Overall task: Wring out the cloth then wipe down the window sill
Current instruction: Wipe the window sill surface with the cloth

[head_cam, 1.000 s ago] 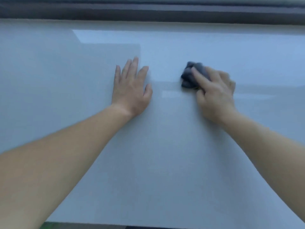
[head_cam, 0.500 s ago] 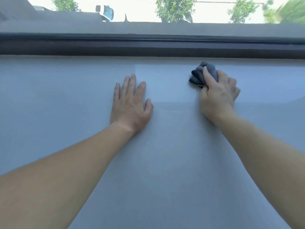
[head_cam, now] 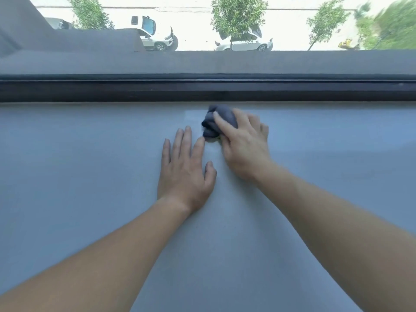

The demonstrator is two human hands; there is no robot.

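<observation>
2 bare hands on a pale grey window sill (head_cam: 90, 167), head view. Here the right hand (head_cam: 245, 145) presses a bunched dark grey cloth (head_cam: 221, 118) onto the sill, its fingers curled over the wad. The left hand (head_cam: 184, 170) lies flat, palm down, fingers straight, holding nothing.

Likely risks: the wad is small and crumpled, so each pass probably covers a narrow strip and may leave unwiped bands. A stroke toward 12 o'clock could jam the cloth into the dark window track (head_cam: 135, 91) just beyond it. A stroke toward 9 o'clock would meet the left fingertips.

Cloth position: at 11 o'clock of the right hand, partly under its fingers. It is at 1 o'clock of the left hand, just beside that index fingertip, near the sill's far edge.
</observation>
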